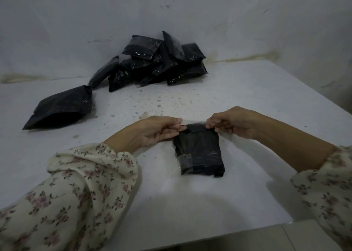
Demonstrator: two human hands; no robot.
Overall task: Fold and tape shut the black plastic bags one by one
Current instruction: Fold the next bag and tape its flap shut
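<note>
Noted: left hand (158, 130) and right hand (232, 125) each pinch an end of an apparent clear tape strip (193, 121) stretched between the fingertips (177, 120), the small folded black plastic bag (200, 151) lying directly beneath and nearside of them; uneven lowering risks creased tape and an unsealed flap.

Front bag (200, 151) black, greyish patch lower left. Tape strip (193, 121) clear, whitish. Bag pile (158, 62) black, white glints. Sleeves (76, 184) cream, pink flowers, dark leaves. Table (190, 203) pale grey, brown specks. Wall (190, 12) off-white, yellowish stain along base.
</note>
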